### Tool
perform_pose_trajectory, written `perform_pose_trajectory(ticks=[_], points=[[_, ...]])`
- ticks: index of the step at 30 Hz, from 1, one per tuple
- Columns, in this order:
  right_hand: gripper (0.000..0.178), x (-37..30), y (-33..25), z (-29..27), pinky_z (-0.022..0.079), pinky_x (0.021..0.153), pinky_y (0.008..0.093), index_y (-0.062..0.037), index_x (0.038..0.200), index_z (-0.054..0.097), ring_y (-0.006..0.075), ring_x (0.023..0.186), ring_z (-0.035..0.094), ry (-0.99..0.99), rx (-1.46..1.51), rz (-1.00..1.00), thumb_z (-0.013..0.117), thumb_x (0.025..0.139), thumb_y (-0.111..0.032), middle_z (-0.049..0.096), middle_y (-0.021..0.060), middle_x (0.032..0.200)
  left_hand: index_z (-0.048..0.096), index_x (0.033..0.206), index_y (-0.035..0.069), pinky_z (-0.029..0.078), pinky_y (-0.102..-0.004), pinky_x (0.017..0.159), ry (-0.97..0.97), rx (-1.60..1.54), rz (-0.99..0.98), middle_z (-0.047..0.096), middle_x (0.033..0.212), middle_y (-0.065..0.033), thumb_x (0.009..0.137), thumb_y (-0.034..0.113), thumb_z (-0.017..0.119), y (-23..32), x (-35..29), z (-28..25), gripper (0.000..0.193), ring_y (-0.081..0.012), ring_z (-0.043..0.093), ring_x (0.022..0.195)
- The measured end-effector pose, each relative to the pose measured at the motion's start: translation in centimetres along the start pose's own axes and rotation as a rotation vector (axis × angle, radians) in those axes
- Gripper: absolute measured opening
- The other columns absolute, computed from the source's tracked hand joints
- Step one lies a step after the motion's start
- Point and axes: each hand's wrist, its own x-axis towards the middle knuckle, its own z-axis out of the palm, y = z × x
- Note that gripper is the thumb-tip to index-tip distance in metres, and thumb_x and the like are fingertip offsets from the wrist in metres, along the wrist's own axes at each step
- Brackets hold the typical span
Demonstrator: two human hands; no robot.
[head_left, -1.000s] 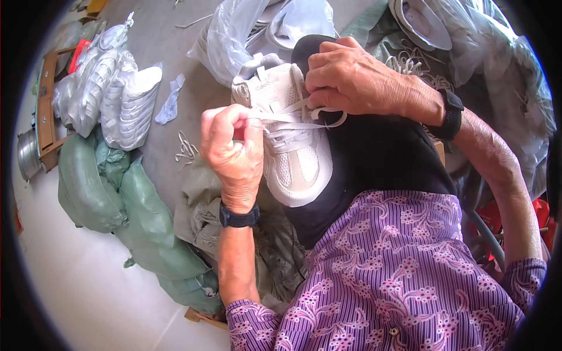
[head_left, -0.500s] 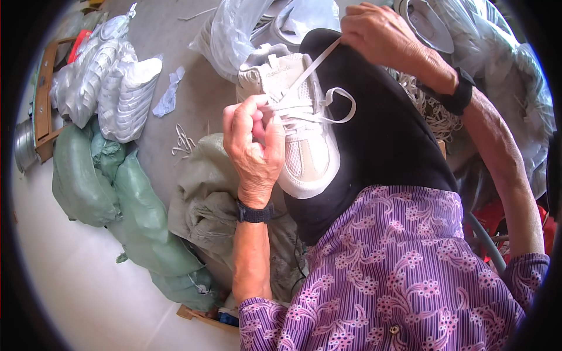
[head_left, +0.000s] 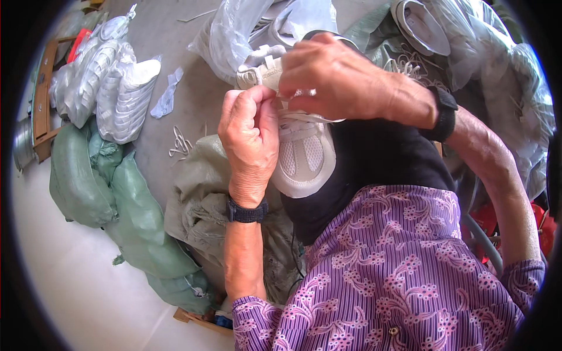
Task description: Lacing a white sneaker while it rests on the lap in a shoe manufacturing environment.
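A white sneaker (head_left: 301,155) with mesh panels rests on my black-clad lap, toe toward me. At its left lacing edge, my left hand (head_left: 249,131) pinches the upper between thumb and forefinger. My right hand (head_left: 339,79) is bent over the tongue and upper laces, its fingertips close to my left thumb and somewhat smeared by motion. It appears closed on a white shoelace (head_left: 295,119), though the gripped part is hidden. Most of the lacing lies beneath my right hand. The tongue (head_left: 271,71) shows past its fingers.
White shoes in clear plastic (head_left: 126,99) stand at the left, above green sacks (head_left: 137,216). A beige cloth (head_left: 196,196) lies by my left forearm. Loose shoelaces (head_left: 410,67) and bagged shoe parts (head_left: 421,26) are at the far right. A plastic bag (head_left: 225,41) sits behind the sneaker.
My right hand has come down and left from the upper right, where it pulled a shoelace taut, to the sneaker's lacing. My left fingers have shifted slightly up toward the tongue.
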Motion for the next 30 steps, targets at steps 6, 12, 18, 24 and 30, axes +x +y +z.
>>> perform_pose_trajectory(ticks=[6, 12, 18, 24, 30], points=[[0.012, 0.7, 0.9, 0.5, 0.048, 0.072, 0.0353, -0.0027, 0.080, 0.061, 0.0225, 0.077, 0.060, -0.044, 0.026, 0.099, 0.065, 0.078, -0.014, 0.059, 0.0056, 0.074, 0.063, 0.089, 0.002, 0.046, -0.0316, 0.056, 0.071, 0.033, -0.061, 0.054, 0.075, -0.0075, 0.081, -0.002, 0.065, 1.8, -0.6, 0.5, 0.010, -0.0191, 0.054, 0.061], [0.027, 3.8, 0.0, -3.0, 0.049, 0.065, 0.0318, 0.0018, 0.090, 0.064, 0.0199, 0.068, 0.061, 0.150, 0.484, 0.306, 0.060, 0.082, -0.024, 0.064, 0.0114, 0.073, 0.068, 0.088, 0.008, 0.047, -0.0339, 0.057, -0.300, 0.086, -0.022, 0.059, 0.072, -0.0079, 0.076, 0.005, 0.071, 2.3, -0.3, 0.1, 0.013, -0.0248, 0.060, 0.064], [0.028, 3.2, 1.5, -1.0, 0.048, 0.066, 0.0293, 0.0008, 0.097, 0.063, 0.0142, 0.072, 0.058, 0.177, 0.618, 0.365, 0.061, 0.085, -0.024, 0.063, 0.0071, 0.077, 0.068, 0.089, 0.002, 0.049, -0.0323, 0.060, -0.425, 0.154, 0.056, 0.064, 0.076, -0.0120, 0.077, 0.002, 0.069, 3.1, 0.9, -0.1, 0.013, -0.0247, 0.062, 0.064], [0.028, 2.6, 2.4, -0.8, 0.048, 0.067, 0.0283, -0.0015, 0.098, 0.063, 0.0107, 0.073, 0.055, 0.209, 0.727, 0.426, 0.061, 0.088, -0.028, 0.061, 0.0018, 0.076, 0.065, 0.085, 0.002, 0.050, -0.0344, 0.060, -0.332, 0.248, 0.144, 0.064, 0.077, -0.0137, 0.075, 0.002, 0.069, 3.2, 0.5, 0.6, 0.010, -0.0295, 0.063, 0.067], [0.031, 2.0, 4.1, -0.5, 0.048, 0.068, 0.0278, -0.0038, 0.099, 0.064, 0.0100, 0.073, 0.055, 0.216, 0.784, 0.474, 0.064, 0.086, -0.032, 0.060, 0.0019, 0.076, 0.063, 0.085, 0.005, 0.049, -0.0419, 0.062, -0.265, 0.051, -0.108, 0.064, 0.079, -0.0135, 0.080, 0.010, 0.066, 3.3, 0.9, 1.1, 0.008, -0.0324, 0.063, 0.069]])
